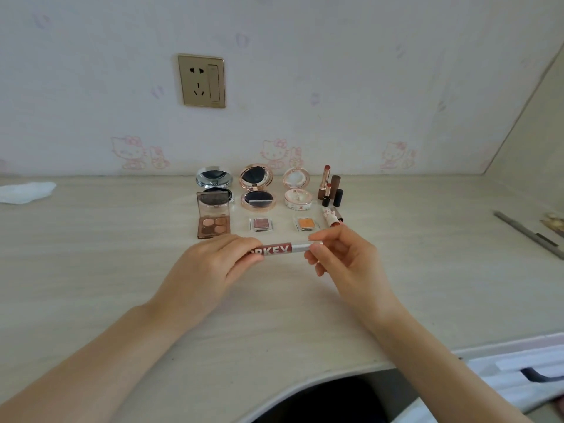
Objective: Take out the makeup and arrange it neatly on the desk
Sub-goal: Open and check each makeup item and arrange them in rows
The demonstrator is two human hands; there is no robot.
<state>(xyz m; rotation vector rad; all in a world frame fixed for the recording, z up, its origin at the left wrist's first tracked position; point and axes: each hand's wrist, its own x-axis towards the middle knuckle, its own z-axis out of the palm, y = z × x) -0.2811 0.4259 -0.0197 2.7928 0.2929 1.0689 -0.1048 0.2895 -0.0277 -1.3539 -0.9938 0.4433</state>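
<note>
A lip-gloss tube point(279, 249) is pinched level above the desk point(106, 270), its ends curled in by left hand point(210, 264) and right hand point(341, 254). Beyond the fingertips, compacts point(258, 187), palettes point(213, 219) and lipsticks point(331, 186) are already ranked; this tube's placing seems to remain.

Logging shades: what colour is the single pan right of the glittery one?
Orange, in a clear case; head view shows it best.

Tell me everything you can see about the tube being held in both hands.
The tube is slim, lying level above the desk. Its red section bears white letters, partly hidden; its silver cap end points right. It looks like glossy plastic. The left hand grips the red end, the right hand pinches the silver end. Whether it is opened is unclear.
</note>
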